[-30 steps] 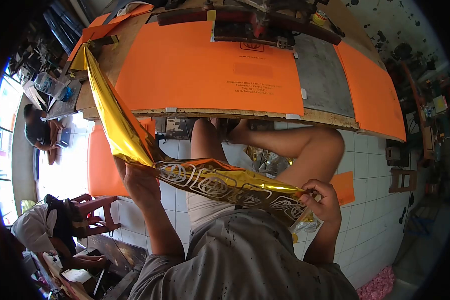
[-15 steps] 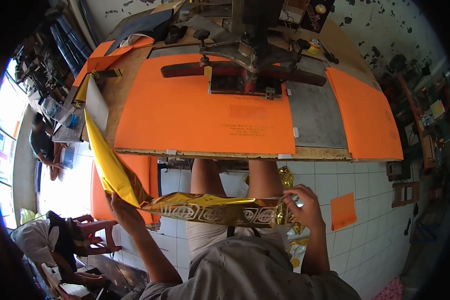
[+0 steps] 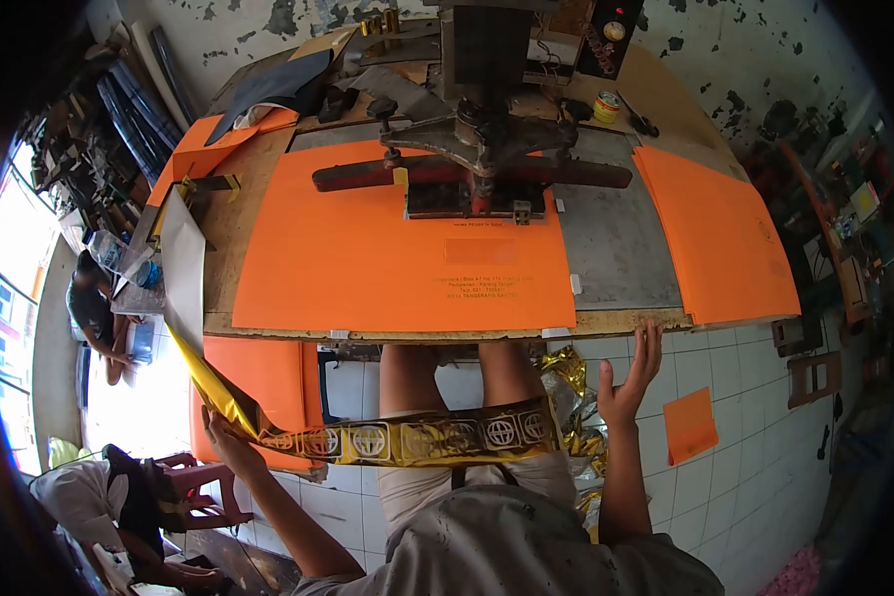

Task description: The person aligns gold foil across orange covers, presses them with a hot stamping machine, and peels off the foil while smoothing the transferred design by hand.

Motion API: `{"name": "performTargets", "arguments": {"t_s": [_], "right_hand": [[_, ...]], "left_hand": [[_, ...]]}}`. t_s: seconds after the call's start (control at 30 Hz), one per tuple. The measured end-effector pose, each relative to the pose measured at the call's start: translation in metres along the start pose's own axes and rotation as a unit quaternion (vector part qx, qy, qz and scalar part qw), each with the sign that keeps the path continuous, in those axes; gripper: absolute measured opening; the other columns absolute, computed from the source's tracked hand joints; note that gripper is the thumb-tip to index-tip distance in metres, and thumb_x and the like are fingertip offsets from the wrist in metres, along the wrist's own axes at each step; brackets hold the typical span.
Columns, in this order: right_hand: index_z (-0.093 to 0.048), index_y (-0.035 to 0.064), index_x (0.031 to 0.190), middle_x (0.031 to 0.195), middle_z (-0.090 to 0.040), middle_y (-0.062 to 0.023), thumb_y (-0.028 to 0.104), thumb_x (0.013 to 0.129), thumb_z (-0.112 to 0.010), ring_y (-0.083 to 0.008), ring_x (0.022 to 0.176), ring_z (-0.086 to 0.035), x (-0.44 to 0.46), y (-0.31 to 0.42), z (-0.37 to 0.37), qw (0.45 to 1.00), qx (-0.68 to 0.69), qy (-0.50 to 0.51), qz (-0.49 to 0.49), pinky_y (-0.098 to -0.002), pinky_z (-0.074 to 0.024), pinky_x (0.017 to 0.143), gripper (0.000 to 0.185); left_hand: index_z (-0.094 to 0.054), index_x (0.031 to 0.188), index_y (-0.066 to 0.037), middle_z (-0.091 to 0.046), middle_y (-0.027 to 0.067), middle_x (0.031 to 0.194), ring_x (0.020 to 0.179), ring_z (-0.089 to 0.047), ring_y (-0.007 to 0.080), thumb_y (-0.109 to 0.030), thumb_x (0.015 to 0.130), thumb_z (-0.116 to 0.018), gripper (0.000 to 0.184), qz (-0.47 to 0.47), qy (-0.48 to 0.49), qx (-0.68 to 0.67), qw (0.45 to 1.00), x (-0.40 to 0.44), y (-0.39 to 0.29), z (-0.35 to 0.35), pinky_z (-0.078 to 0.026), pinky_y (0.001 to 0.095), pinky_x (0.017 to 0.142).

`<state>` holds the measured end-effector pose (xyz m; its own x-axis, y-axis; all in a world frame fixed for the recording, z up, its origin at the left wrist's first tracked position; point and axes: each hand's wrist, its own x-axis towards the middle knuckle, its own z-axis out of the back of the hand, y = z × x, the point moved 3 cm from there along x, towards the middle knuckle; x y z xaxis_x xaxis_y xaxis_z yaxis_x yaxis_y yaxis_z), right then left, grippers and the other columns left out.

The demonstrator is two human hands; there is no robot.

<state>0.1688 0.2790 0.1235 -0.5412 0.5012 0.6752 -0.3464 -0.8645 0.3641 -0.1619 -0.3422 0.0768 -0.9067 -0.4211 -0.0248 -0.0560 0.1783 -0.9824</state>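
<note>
A long gold foil strip (image 3: 422, 439) with stamped-out round emblems lies across my lap. Its left part twists upward to the table's left side, where a pale stretch of it shows. My left hand (image 3: 230, 442) grips the strip at the bend, with some fingers hidden behind it. Off to the right, my right hand (image 3: 630, 385) holds nothing; its fingers are stretched up beside the table's front edge, apart from the foil. In front of me, a large orange sheet (image 3: 338, 258) with printed lines lies beneath a hot stamping press (image 3: 477, 184).
More orange sheets (image 3: 715, 238) are stacked at the table's right, and others (image 3: 258, 387) sit below its left front edge. Crumpled gold foil (image 3: 566, 372) and an orange piece (image 3: 690, 425) lie on the floor. Two people (image 3: 94, 308) are at the left. Scissors (image 3: 639, 117) rest at the back right.
My right hand has let go of the foil's right end and moved up to the table edge, opening. The strip now hangs flatter across my lap. The camera view has shifted slightly.
</note>
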Motion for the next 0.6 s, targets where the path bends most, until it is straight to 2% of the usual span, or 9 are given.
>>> {"name": "performTargets", "arguments": {"t_s": [0.1, 0.2, 0.3, 0.33, 0.43, 0.47, 0.57, 0.6], "right_hand": [[-0.036, 0.0014, 0.159, 0.167, -0.03, -0.0215, 0.035, 0.102, -0.06, -0.0442, 0.157, -0.023, 0.0, 0.001, 0.001, 1.0, -0.002, 0.008, 0.001, -0.0619, -0.0195, 0.124, 0.071], [-0.035, 0.0013, 0.159, 0.167, -0.03, -0.0218, 0.036, 0.102, -0.06, -0.0445, 0.157, -0.023, 0.001, 0.002, 0.004, 1.0, -0.002, 0.014, -0.001, -0.0628, -0.0193, 0.124, 0.071], [-0.036, 0.0012, 0.159, 0.167, -0.03, -0.022, 0.036, 0.102, -0.06, -0.0448, 0.157, -0.023, 0.002, 0.004, 0.005, 1.0, -0.003, 0.018, -0.001, -0.0633, -0.0192, 0.124, 0.071], [-0.036, 0.0012, 0.159, 0.167, -0.03, -0.0221, 0.036, 0.102, -0.06, -0.0448, 0.157, -0.023, 0.002, 0.005, 0.005, 1.0, -0.003, 0.019, -0.001, -0.0635, -0.0192, 0.124, 0.071], [-0.036, 0.0012, 0.158, 0.167, -0.031, -0.0217, 0.035, 0.102, -0.06, -0.0442, 0.157, -0.023, 0.003, 0.006, 0.005, 1.0, -0.005, 0.019, -0.005, -0.0633, -0.0191, 0.124, 0.07], [-0.037, 0.0014, 0.158, 0.167, -0.031, -0.0207, 0.035, 0.103, -0.059, -0.0433, 0.157, -0.023, 0.004, 0.008, 0.007, 1.0, -0.005, 0.017, -0.004, -0.062, -0.0199, 0.124, 0.068], [-0.041, 0.0018, 0.155, 0.165, -0.035, -0.0179, 0.034, 0.105, -0.058, -0.0411, 0.157, -0.024, 0.009, 0.019, 0.014, 1.0, -0.009, 0.006, 0.0, -0.0588, -0.0218, 0.124, 0.062], [-0.044, 0.0019, 0.153, 0.163, -0.038, -0.017, 0.034, 0.105, -0.057, -0.0405, 0.156, -0.025, 0.012, 0.022, 0.015, 1.0, -0.013, -0.002, 0.002, -0.0582, -0.0224, 0.123, 0.059]], "left_hand": [[-0.044, 0.156, -0.004, -0.054, 0.0159, 0.146, 0.13, -0.057, 0.0256, -0.034, 0.107, -0.051, 0.057, 0.016, -0.032, 0.048, 0.998, 0.003, 0.002, 0.003, -0.044, 0.0392, 0.111], [-0.041, 0.159, -0.007, -0.051, 0.0178, 0.152, 0.137, -0.053, 0.0299, -0.038, 0.107, -0.051, 0.061, 0.003, -0.052, 0.001, 0.999, 0.007, 0.012, 0.004, -0.04, 0.0447, 0.116], [-0.037, 0.161, -0.007, -0.046, 0.0189, 0.158, 0.145, -0.045, 0.0329, -0.042, 0.107, -0.049, 0.065, -0.078, -0.129, 0.124, 0.981, -0.02, -0.011, -0.027, -0.035, 0.048, 0.12], [-0.036, 0.161, -0.006, -0.041, 0.0192, 0.161, 0.149, -0.039, 0.0337, -0.038, 0.109, -0.048, 0.062, -0.111, -0.135, 0.16, 0.972, -0.031, -0.028, -0.045, -0.031, 0.0489, 0.122], [-0.037, 0.16, -0.003, -0.039, 0.0184, 0.163, 0.148, -0.04, 0.0332, -0.033, 0.111, -0.048, 0.059, -0.262, -0.104, 0.202, 0.938, -0.053, -0.052, -0.087, -0.029, 0.0496, 0.123], [-0.039, 0.157, -0.001, -0.043, 0.0169, 0.16, 0.148, -0.041, 0.0325, -0.029, 0.111, -0.048, 0.055, -0.319, -0.074, 0.216, 0.92, -0.059, -0.057, -0.099, -0.029, 0.0488, 0.123], [-0.046, 0.15, 0.001, -0.051, 0.0162, 0.152, 0.144, -0.046, 0.0327, -0.018, 0.106, -0.058, 0.049, -0.433, 0.065, 0.21, 0.874, -0.088, -0.091, -0.155, -0.032, 0.0477, 0.121], [-0.048, 0.148, -0.001, -0.052, 0.016, 0.151, 0.142, -0.048, 0.0333, -0.017, 0.105, -0.06, 0.047, -0.431, 0.115, 0.24, 0.862, -0.088, -0.096, -0.168, -0.034, 0.0483, 0.12]]}}
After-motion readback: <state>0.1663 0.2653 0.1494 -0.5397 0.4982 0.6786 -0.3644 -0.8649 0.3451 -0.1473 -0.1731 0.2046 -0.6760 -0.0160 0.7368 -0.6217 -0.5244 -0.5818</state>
